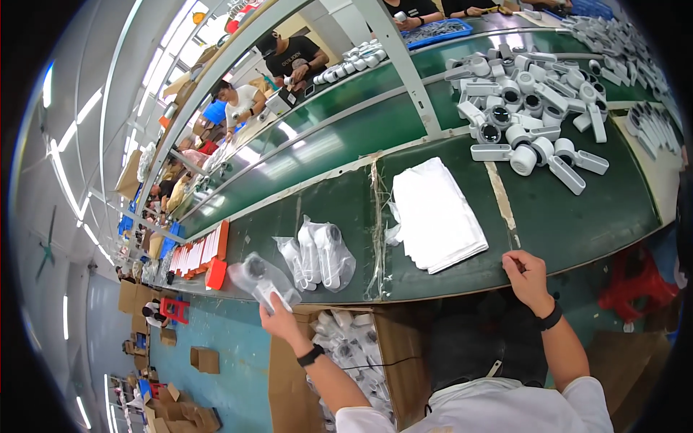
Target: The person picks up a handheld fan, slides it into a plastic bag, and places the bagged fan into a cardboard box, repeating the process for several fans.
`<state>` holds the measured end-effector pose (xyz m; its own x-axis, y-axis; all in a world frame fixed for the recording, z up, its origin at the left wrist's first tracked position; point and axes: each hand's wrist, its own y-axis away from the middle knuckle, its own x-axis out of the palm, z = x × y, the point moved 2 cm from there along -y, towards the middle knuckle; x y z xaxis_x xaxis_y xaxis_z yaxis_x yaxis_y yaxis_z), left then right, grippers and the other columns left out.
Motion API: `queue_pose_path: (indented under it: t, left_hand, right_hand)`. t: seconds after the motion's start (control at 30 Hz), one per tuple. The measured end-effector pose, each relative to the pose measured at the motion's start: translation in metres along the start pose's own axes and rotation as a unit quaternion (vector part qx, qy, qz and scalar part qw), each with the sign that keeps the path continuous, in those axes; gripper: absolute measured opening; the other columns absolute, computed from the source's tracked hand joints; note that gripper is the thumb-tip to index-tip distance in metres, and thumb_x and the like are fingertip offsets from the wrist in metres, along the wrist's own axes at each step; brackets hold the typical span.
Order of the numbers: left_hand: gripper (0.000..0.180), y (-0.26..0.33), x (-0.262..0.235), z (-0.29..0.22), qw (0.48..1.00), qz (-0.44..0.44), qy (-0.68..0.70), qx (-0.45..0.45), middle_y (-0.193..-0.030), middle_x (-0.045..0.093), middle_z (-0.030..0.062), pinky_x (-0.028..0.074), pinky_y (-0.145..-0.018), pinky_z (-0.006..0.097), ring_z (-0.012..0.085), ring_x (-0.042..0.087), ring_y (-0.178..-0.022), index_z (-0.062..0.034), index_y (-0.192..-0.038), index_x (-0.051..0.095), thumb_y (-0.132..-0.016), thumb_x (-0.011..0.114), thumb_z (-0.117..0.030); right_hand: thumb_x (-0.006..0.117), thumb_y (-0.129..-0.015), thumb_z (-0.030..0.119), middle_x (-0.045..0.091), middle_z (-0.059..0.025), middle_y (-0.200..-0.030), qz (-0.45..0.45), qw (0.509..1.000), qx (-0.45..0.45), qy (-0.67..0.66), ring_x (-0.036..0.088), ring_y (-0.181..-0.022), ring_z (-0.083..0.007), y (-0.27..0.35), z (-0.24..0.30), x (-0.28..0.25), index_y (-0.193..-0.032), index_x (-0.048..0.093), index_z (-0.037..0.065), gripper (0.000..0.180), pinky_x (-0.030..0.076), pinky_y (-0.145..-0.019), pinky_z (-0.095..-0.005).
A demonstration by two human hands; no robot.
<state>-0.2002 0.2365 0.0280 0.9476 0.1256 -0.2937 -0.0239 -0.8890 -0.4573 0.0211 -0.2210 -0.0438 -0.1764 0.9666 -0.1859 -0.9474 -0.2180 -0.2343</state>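
Note:
My left hand (280,320) is closed on a bagged handheld device (261,276), white with a round, dark-faced head and a handle, in a clear plastic bag. It is held at the bench's front edge. To its right, several more bagged devices (321,254) lie side by side on the green bench (332,198). A stack of thin white sheets or flat bags (439,220) rests in the middle. My right hand (529,280) is by the front edge, right of the stack, with fingers curled in and nothing visible in them.
Unbagged devices form a large pile (530,97) at the far right. Below the bench, a cardboard carton (292,368) holds bagged devices. Orange boxes (206,252) stand at the left end, and a red stool (632,285) at right. Metal uprights (408,68) separate me from co-workers.

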Motion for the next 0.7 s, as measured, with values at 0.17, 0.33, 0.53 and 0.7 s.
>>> queue_pose_path:
  t: [0.17,0.33,0.53,0.7]
  left_hand:
    - [0.044,-0.034,0.032,0.067,0.973,-0.067,-0.215,0.055,-0.106,0.065,0.0225,0.047,-0.083,0.045,0.0377,0.061,-0.096,0.0038,-0.104,0.065,-0.087,0.065,-0.037]
    - [0.035,-0.030,0.054,0.074,0.994,0.014,-0.105,0.009,-0.090,0.058,0.0111,0.046,-0.074,0.036,0.0250,0.054,-0.077,0.0003,-0.106,0.065,-0.088,0.065,-0.029]
    - [0.033,-0.009,0.054,0.025,0.982,-0.056,-0.116,0.141,-0.112,0.052,0.0136,0.047,-0.070,0.033,0.0206,0.053,-0.089,0.0003,-0.113,0.060,-0.091,0.063,-0.025]
    - [0.021,0.053,0.073,-0.048,0.976,0.083,0.061,0.190,-0.111,0.054,0.0103,0.046,-0.070,0.029,0.0190,0.054,-0.088,0.0003,-0.108,0.060,-0.090,0.062,-0.011]
  right_hand:
    - [0.063,-0.088,0.006,0.060,0.0005,-0.069,-0.009,1.000,-0.005,0.007,0.050,-0.061,-0.0032,0.001,0.001,0.001,-0.089,0.065,-0.003,0.010,0.041,-0.055,-0.0203]
    - [0.064,-0.087,0.006,0.060,-0.0002,-0.069,-0.024,0.999,-0.012,0.020,0.050,-0.060,-0.0037,0.002,0.002,0.003,-0.088,0.065,-0.003,0.010,0.041,-0.054,-0.0208]
    - [0.065,-0.086,0.007,0.063,-0.0042,-0.071,-0.060,0.993,-0.054,0.081,0.056,-0.059,-0.0072,0.002,0.007,0.004,-0.086,0.066,-0.002,0.010,0.044,-0.054,-0.0236]
    - [0.067,-0.084,0.013,0.066,-0.0083,-0.076,-0.006,0.999,0.016,0.028,0.064,-0.064,-0.0136,0.000,0.011,-0.006,-0.090,0.068,0.002,0.012,0.050,-0.060,-0.0261]
